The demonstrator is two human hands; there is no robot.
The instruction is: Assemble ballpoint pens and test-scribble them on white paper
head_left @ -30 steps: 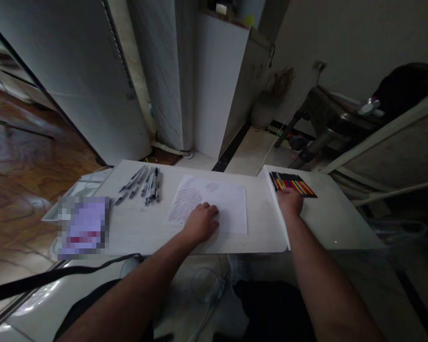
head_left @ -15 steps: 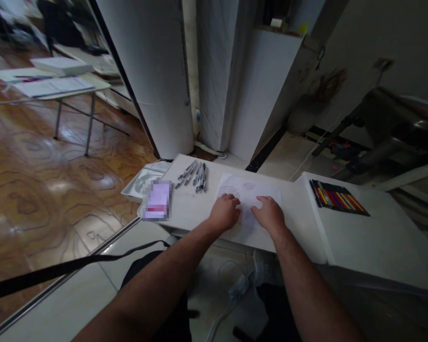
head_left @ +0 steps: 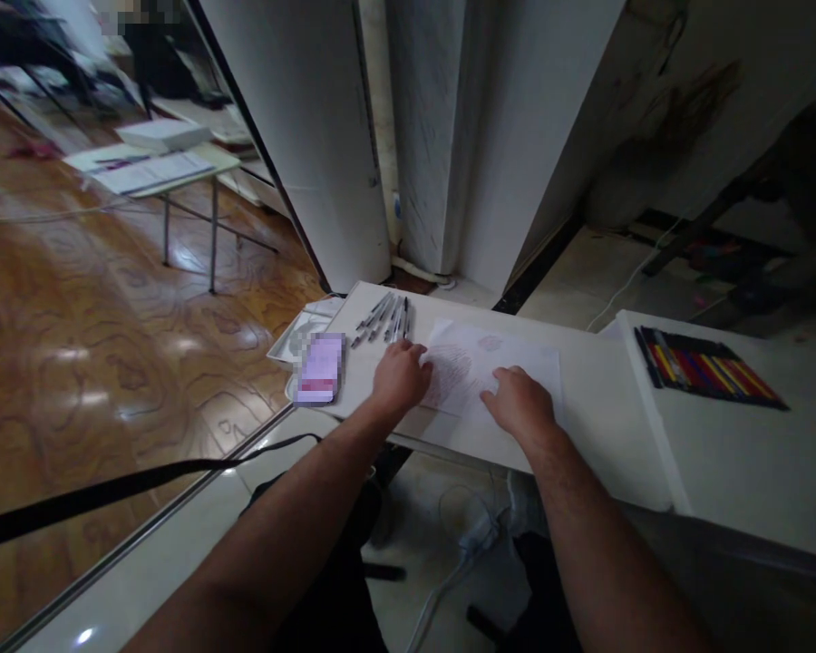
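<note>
A white sheet of paper (head_left: pixel 476 355) with hatched purplish-grey marks lies on a narrow white table (head_left: pixel 588 376). At its left edge is my left hand (head_left: pixel 401 374), palm down, the thumb apart from the fingers and nothing seen in it. My right hand (head_left: pixel 522 401) rests on the paper's right part, thumb and fingers spread, holding nothing. Just beyond my left fingertips lies a loose group of several clear pens (head_left: pixel 383 317) with dark tips. Left of that hand is a phone-like lilac object (head_left: pixel 321 367), blurred out by pixels.
A flat set of coloured pens (head_left: pixel 711 370) lies on the higher white surface (head_left: pixel 754 453) at the right. A white tray-like box (head_left: pixel 299 334) sits beyond the table's left end. A white cable (head_left: pixel 442 589) runs underneath. Farther off stands a small folding table (head_left: pixel 228 163).
My left hand has slid left across the paper to its edge, uncovering more of the hatched marks. My right hand stays on the paper. The whole view has shifted a little.
</note>
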